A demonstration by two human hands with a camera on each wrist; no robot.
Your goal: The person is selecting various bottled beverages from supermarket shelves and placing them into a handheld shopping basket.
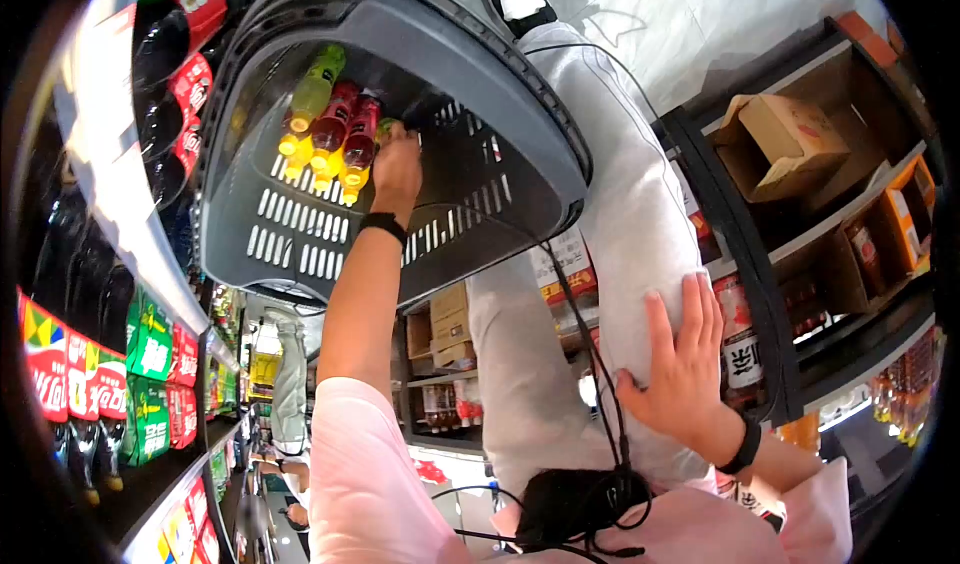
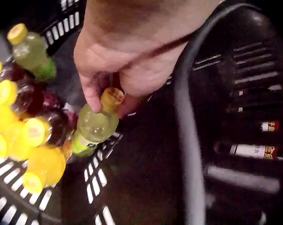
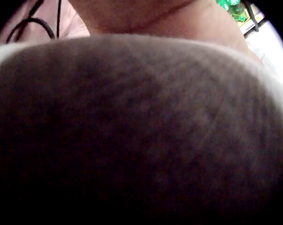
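Inside a dark grey shopping basket (image 1: 440, 59), my left hand (image 1: 398, 172) pinches a small bottle of pale green drink (image 2: 95, 124) near its yellow cap, between thumb and fingers. Most of that bottle is hidden behind the hand in the head view. Beside it are dark red bottles (image 1: 334, 122), orange-yellow bottles (image 2: 46, 164) and another pale green bottle (image 2: 31, 55), all with yellow caps. My right hand (image 1: 685, 369) rests on the grey trouser leg (image 1: 640, 214) with fingers extended. In the right wrist view, dark, blurred cloth (image 3: 141, 122) fills most of the picture.
Store shelves with large cola bottles (image 1: 70, 384) and green-labelled bottles (image 1: 148, 419) line the left. On the right, a dark shelf holds open cardboard boxes (image 1: 790, 144). Black cables (image 1: 590, 364) hang across the lap, and a pale floor (image 1: 690, 24) shows at the top.
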